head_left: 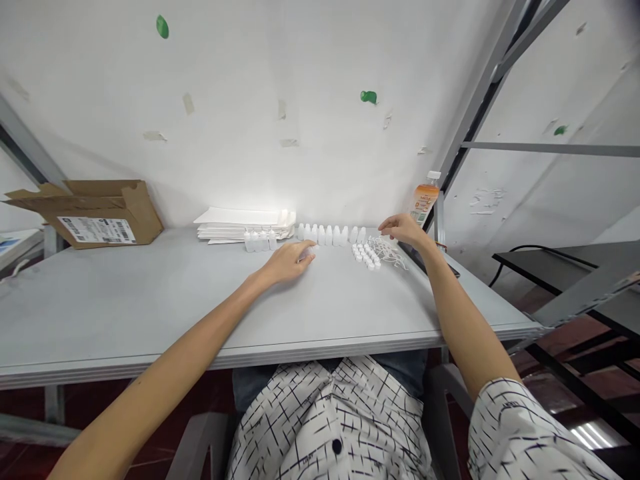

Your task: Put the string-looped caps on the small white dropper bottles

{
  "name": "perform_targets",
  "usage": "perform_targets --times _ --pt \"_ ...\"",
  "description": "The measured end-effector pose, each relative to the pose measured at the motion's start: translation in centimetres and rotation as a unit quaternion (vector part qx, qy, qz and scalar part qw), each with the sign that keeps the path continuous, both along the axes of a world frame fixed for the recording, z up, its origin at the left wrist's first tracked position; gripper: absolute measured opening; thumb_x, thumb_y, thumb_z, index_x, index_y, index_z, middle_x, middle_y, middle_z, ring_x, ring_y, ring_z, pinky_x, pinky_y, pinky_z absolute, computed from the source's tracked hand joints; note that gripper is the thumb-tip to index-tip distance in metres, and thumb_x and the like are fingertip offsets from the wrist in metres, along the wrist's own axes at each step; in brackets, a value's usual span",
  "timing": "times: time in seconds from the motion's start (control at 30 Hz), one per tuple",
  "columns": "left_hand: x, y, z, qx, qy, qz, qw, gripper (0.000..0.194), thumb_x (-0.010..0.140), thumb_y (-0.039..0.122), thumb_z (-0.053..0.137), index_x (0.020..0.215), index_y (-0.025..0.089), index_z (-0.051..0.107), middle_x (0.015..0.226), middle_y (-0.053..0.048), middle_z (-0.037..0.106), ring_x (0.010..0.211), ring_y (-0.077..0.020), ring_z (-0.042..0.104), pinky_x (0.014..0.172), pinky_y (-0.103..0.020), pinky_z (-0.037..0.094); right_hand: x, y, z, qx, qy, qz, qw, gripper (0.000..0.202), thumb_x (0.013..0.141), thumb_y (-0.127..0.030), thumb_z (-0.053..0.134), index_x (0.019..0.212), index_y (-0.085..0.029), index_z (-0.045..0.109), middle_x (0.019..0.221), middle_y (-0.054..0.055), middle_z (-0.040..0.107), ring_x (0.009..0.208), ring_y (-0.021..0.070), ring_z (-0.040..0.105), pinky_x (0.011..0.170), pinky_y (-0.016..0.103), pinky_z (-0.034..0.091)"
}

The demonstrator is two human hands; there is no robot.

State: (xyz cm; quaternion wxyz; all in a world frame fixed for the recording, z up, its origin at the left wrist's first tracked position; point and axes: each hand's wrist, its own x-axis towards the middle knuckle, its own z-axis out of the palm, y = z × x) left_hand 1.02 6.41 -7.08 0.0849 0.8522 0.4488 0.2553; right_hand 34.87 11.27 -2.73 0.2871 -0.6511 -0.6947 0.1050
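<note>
My left hand (289, 262) rests on the table with thumb and forefinger curved round a small translucent plastic bottle (307, 253), mostly hidden by the fingers. Just behind it stands a row of small white dropper bottles (329, 235) without caps. To its left are several similar bottles (260, 241) with thin tips on top. My right hand (404, 230) hovers over a loose pile of thin white plastic pieces (390, 252), its fingers loosely bent and apart, with nothing visible in them. Beside that pile sit several small white caps (366, 256) in rows.
A stack of white folded cardboard (240, 223) lies against the wall. An opened brown box (100, 217) stands at the far left. An orange-labelled drink bottle (425, 197) is behind my right hand, and a dark flat object (453, 271) lies under my right forearm.
</note>
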Motion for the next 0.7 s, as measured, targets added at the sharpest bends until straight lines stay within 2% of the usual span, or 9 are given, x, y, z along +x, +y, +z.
perform_targets --times 0.13,0.23,0.33,0.47,0.7 --pt "0.1 -0.1 0.1 -0.01 0.002 0.003 1.0 0.042 0.094 0.037 0.044 0.128 0.02 0.061 0.109 -0.009 0.072 0.079 -0.0227 0.065 0.077 -0.038 0.051 -1.2 -1.6 1.3 -0.013 0.155 0.046 0.987 0.018 0.073 -0.023 0.066 0.086 -0.015 0.075 0.069 0.006 0.067 0.062 0.0141 0.053 0.051 0.025 0.032" --pt "0.1 -0.2 0.1 -0.008 -0.001 -0.004 1.0 0.042 0.094 0.037 0.044 0.129 0.019 0.061 0.109 -0.009 0.072 0.085 -0.0241 0.065 0.078 -0.038 0.051 -2.3 -2.7 2.0 -0.027 0.232 0.121 0.965 0.019 0.071 -0.024 0.07 0.088 -0.017 0.074 0.079 0.007 0.069 0.062 0.012 0.049 0.049 0.024 0.029" --pt "0.2 -0.3 0.1 -0.009 -0.001 -0.005 1.0 0.044 0.094 0.037 0.044 0.13 0.018 0.06 0.109 -0.01 0.072 0.086 -0.0248 0.066 0.078 -0.038 0.051 -3.6 -2.9 2.0 -0.055 0.274 0.201 0.939 0.027 0.068 -0.029 0.076 0.093 -0.018 0.072 0.08 0.005 0.069 0.057 0.0098 0.045 0.048 0.024 0.027" --pt "0.4 -0.3 -0.1 -0.016 -0.011 -0.014 1.0 0.045 0.094 0.037 0.045 0.132 0.017 0.061 0.112 -0.01 0.072 0.089 -0.0252 0.067 0.08 -0.038 0.051 -5.8 -2.9 1.2 -0.096 0.276 0.272 0.917 0.035 0.067 -0.036 0.081 0.095 -0.018 0.071 0.074 0.003 0.069 0.053 0.009 0.044 0.047 0.024 0.025" --pt "0.8 -1.0 0.4 -0.065 -0.015 -0.053 0.996 0.051 0.095 0.036 0.047 0.139 0.012 0.057 0.112 -0.012 0.074 0.099 -0.026 0.067 0.088 -0.039 0.05 -9.0 -3.7 -0.1 -0.151 0.235 0.339 0.898 0.033 0.074 -0.033 0.078 0.1 -0.017 0.069 0.071 0.001 0.066 0.053 0.0081 0.043 0.049 0.024 0.029"
